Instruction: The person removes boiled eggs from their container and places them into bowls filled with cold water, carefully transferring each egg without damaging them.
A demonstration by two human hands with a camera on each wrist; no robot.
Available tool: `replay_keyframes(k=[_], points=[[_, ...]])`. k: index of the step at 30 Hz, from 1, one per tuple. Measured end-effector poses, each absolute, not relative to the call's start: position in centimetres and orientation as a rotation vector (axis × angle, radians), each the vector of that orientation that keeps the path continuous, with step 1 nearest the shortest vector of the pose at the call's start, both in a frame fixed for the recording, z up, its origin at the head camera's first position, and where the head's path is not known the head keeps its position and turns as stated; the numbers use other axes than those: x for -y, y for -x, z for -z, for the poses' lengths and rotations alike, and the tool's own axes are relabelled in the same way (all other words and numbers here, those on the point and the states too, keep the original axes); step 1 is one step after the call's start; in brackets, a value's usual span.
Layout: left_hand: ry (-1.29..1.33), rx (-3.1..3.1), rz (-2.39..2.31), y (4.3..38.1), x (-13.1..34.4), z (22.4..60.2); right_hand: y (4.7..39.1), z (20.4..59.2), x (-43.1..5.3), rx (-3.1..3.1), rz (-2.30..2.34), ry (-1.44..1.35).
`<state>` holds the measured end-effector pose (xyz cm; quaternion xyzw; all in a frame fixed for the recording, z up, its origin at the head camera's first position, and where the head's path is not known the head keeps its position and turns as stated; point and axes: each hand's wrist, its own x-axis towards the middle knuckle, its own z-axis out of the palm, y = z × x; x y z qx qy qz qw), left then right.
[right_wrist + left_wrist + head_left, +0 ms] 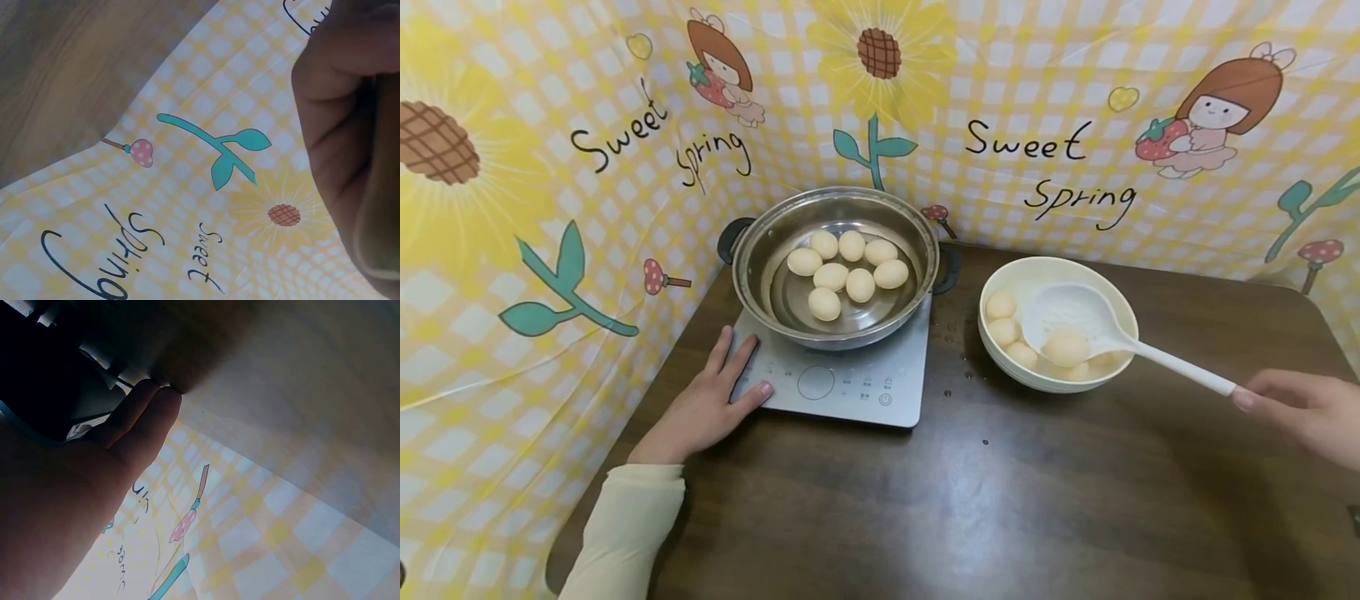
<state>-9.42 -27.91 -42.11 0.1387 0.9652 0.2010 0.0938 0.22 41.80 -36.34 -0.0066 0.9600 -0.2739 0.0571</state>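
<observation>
Gripping the end of a white ladle (1108, 329), right hand (1307, 408) has thumb and fingers closed round the handle. Ladle's scoop sits inside the cream bowl (1052, 384), handle crossing the rim on the right, probably so the hand stays clear of the contents. One egg (1066, 346) lies at the scoop's near edge; can't tell if the scoop bears its full weight. More eggs along the bowl's left side, others partly hidden under the ladle. Bowl stands just beside the hob, likely to keep the reach short.

Left of it, metal pot (835, 339) with two dark side handles, centred toward the back of the induction hob (865, 404), which leaves the control panel uncovered in front. Eight eggs (831, 277) in the pot, apparently in shallow water. Left hand (707, 404): fingers spread, resting on the hob's front-left corner, grasping nothing, presumably for steadying or support.

Water drops (947, 392) on the dark table (925, 517) between hob and bowl, maybe drips. Yellow checked cloth (1052, 50) hangs behind and at left, likely just backdrop. Wrist views: mostly cloth and table, no ladle scoop or eggs.
</observation>
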Motion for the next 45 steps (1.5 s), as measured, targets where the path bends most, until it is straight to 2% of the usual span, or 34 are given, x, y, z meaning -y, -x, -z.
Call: replay_keyframes(k=[10, 22, 28, 33, 39, 45], points=[[-0.422, -2.863, -0.606, 9.6, 27.8, 42.1, 0.0, 36.5, -42.1, -3.057, 0.942, -0.039], [-0.408, -2.869, -0.603, 9.4, 27.9, 42.1, -0.1, 36.1, -40.8, -3.000, 1.403, 0.054], [-0.406, -2.863, -0.605, 9.5, 28.0, 42.2, 0.1, 35.2, -39.9, -2.989, 1.288, 0.044], [-0.409, -2.863, -0.606, 9.5, 28.1, 42.2, 0.8, 33.9, -37.9, -3.049, 1.062, 0.055], [-0.412, -2.860, -0.608, 9.5, 28.4, 42.4, 2.9, 32.2, -33.9, -3.053, 0.997, 0.088], [-0.425, -2.860, -0.623, 9.4, 28.2, 42.2, 5.4, 30.5, -29.5, -3.082, 0.909, 0.246]])
